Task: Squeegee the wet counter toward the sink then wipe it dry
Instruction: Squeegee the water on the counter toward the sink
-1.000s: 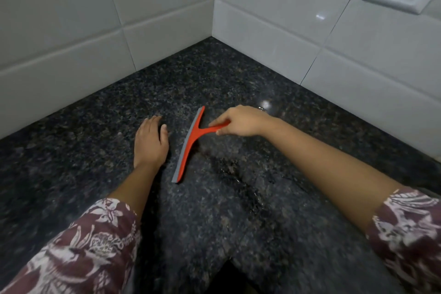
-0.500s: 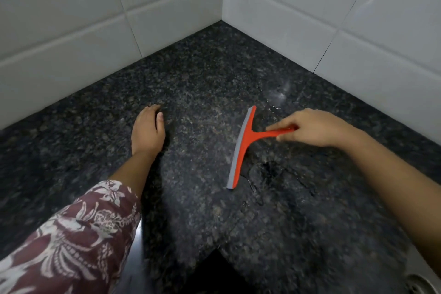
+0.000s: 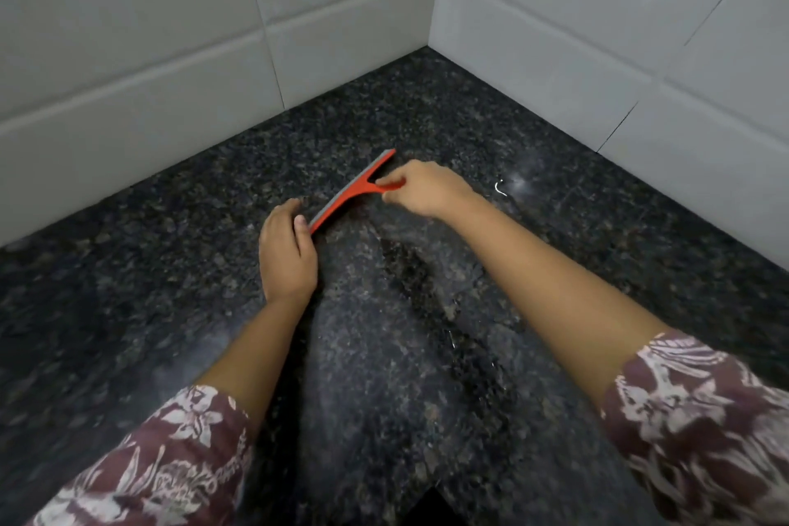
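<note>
Right hand [image 3: 427, 188] holds red squeegee [image 3: 350, 194]; left hand [image 3: 287, 258] flat on counter [image 3: 555, 235].

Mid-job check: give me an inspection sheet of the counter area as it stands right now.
Surface: dark speckled granite counter, wet streak between the forearms.
Job's things: red squeegee, blade on the counter; no sink or cloth in view.
Clutter: nothing seen.
Hands: right hand pinches the squeegee handle; left hand flat on the counter, thumb at the blade's near end.
Cables: nothing seen.
Surroundings: white tiled walls meeting in a corner.
</note>
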